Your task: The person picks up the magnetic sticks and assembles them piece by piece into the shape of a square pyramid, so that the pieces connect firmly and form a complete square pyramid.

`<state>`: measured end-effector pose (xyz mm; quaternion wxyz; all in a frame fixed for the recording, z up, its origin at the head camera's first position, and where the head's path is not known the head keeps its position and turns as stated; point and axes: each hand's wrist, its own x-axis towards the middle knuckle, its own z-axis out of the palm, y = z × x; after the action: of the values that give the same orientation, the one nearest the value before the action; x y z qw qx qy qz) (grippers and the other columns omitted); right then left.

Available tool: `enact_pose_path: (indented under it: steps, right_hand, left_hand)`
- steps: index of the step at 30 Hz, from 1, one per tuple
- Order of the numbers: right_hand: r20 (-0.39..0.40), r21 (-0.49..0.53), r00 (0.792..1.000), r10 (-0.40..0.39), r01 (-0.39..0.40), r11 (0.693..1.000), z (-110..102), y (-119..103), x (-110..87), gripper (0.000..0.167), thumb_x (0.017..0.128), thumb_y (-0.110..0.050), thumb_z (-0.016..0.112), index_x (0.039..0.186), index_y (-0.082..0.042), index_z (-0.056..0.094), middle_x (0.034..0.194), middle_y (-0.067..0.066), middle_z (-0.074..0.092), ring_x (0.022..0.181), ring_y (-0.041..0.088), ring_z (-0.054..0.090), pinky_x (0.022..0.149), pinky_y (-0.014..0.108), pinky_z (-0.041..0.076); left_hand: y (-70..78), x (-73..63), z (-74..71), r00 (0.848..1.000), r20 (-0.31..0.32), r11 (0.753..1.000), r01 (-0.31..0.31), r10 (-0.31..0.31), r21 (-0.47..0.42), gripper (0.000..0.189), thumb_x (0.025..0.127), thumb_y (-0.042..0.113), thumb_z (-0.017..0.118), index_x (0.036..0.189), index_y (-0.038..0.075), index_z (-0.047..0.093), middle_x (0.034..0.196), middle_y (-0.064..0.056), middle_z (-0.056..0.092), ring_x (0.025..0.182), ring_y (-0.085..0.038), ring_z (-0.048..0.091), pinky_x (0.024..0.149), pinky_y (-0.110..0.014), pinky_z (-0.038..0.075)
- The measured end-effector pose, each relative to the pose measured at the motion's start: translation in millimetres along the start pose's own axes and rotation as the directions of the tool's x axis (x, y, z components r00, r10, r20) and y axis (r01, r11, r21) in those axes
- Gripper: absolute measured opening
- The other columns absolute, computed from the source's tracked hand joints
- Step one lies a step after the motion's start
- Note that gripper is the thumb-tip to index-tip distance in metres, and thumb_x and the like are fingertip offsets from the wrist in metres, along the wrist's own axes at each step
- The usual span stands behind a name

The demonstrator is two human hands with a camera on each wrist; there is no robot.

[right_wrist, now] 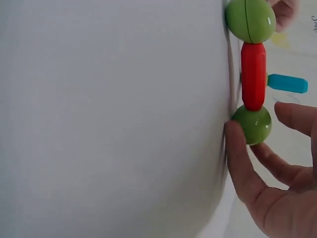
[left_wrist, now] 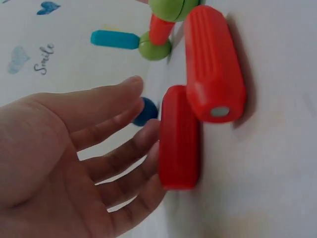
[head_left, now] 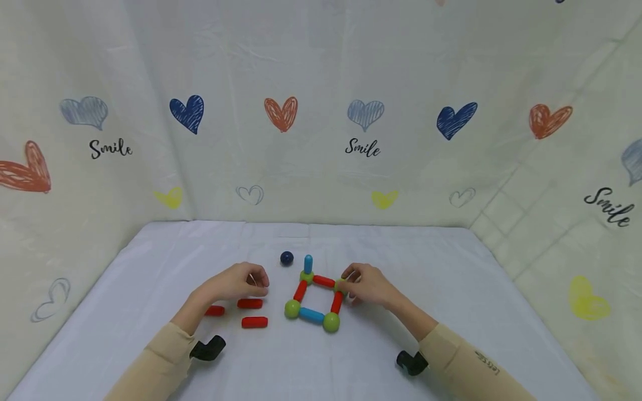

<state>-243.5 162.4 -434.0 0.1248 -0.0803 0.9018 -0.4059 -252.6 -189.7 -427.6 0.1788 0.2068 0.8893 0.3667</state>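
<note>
My left hand (head_left: 239,281) hovers with relaxed fingers and an empty palm, above and beside loose red rods (head_left: 249,303). In the left wrist view one red rod (left_wrist: 179,144) overlaps the fingertips; another red rod (left_wrist: 214,69) shows a metal dot on its end. My right hand (head_left: 368,285) is around the far-right green ball (right_wrist: 254,125) of a four-sided frame. A fingertip touches that ball's side, while the thumb stands slightly apart. Red rods (head_left: 324,281) and a blue rod (head_left: 312,316) form the frame's sides, and another blue rod (head_left: 308,264) stands up from the back-left green ball (head_left: 307,277).
A dark blue ball (head_left: 287,258) lies behind the frame. Green balls (head_left: 331,322) sit at the front corners. Black wrist devices (head_left: 208,348) jut out from both sleeves. A white cloth (head_left: 281,367) covers the table, and a heart-printed curtain (head_left: 321,72) hangs behind it.
</note>
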Motion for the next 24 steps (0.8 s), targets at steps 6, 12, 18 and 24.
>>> enact_pose_path:
  steps: [6, 12, 18, 24]
  right_hand:
    - [-0.025, -0.071, 0.995, -0.097, 0.095, 0.993, 0, -7, 3.5, 0.020, 0.094, -0.023, 0.073, 0.109, -0.010, 0.074, 0.092, -0.001, 0.066, 0.084, 0.018, 0.060, 0.070, 0.031, 0.054]
    - [-0.024, -0.052, 0.993, -0.118, 0.117, 0.992, 6, -13, 8.5, 0.017, 0.095, -0.018, 0.073, 0.109, -0.008, 0.075, 0.094, -0.002, 0.068, 0.089, 0.018, 0.060, 0.072, 0.030, 0.055]
    - [-0.004, -0.043, 0.993, -0.117, 0.117, 0.992, 10, -15, 11.5, 0.018, 0.094, -0.012, 0.075, 0.110, -0.006, 0.074, 0.094, -0.001, 0.068, 0.086, 0.018, 0.061, 0.075, 0.031, 0.057]
    - [0.003, -0.069, 0.994, -0.114, 0.113, 0.991, 10, -13, 10.1, 0.017, 0.092, -0.011, 0.075, 0.109, -0.006, 0.073, 0.090, -0.001, 0.066, 0.082, 0.018, 0.060, 0.073, 0.030, 0.056]
  left_hand:
    - [-2.1, -11.3, -8.1, 0.997, 0.073, 0.999, 0.037, -0.038, 0.015, 0.015, 0.089, 0.015, 0.080, 0.100, 0.013, 0.069, 0.093, -0.002, 0.063, 0.087, -0.021, 0.060, 0.077, -0.036, 0.053]
    - [-0.9, -16.9, -10.0, 0.993, 0.115, 1.000, 0.025, -0.025, 0.004, 0.019, 0.086, 0.007, 0.081, 0.101, 0.009, 0.069, 0.092, -0.003, 0.063, 0.086, -0.023, 0.060, 0.077, -0.036, 0.053]
    - [-1.1, -19.4, -7.2, 0.992, 0.096, 0.996, 0.083, -0.087, 0.045, 0.022, 0.084, 0.004, 0.082, 0.099, 0.017, 0.072, 0.093, -0.001, 0.064, 0.088, -0.022, 0.059, 0.079, -0.038, 0.052]
    - [-2.7, -20.6, -6.5, 0.991, 0.087, 0.993, 0.092, -0.099, 0.080, 0.021, 0.085, 0.003, 0.081, 0.097, 0.019, 0.075, 0.093, 0.002, 0.065, 0.089, -0.021, 0.059, 0.079, -0.039, 0.052]
